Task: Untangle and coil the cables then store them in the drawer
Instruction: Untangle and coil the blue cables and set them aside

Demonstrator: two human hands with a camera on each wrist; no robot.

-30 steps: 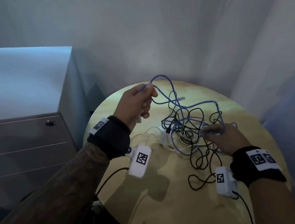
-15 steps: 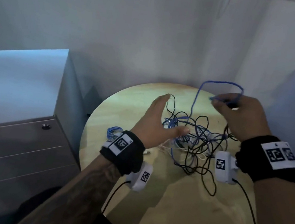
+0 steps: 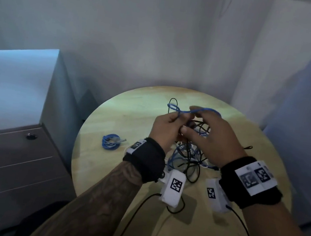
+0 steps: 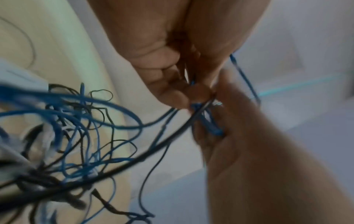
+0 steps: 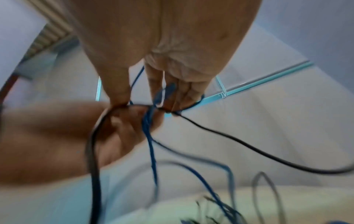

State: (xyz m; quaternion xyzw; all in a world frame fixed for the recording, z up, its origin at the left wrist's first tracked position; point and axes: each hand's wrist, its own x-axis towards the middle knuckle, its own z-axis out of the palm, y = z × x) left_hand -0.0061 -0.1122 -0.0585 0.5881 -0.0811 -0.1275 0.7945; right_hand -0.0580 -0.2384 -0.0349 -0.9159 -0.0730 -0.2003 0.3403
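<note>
Both hands, left (image 3: 166, 128) and right (image 3: 210, 137), pinch my blue cable (image 3: 191, 111) mid-frame. Done: one blue coil (image 3: 110, 141), left-centre. Remaining: tangle (image 3: 189, 158), closed drawer (image 3: 12, 149).

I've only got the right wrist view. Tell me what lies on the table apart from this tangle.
Observer: One coiled blue cable lies on the round table, apart from the tangle, on the left hand side.
Operator: Report the drawers.
Observer: The drawer cabinet stands left of the table. Its drawer fronts look shut.
Operator: Say where the hands are over the table.
Observer: Both are raised above the tangle. The right hand and the left hand hold a blue cable between them, towards the table's far side.
</note>
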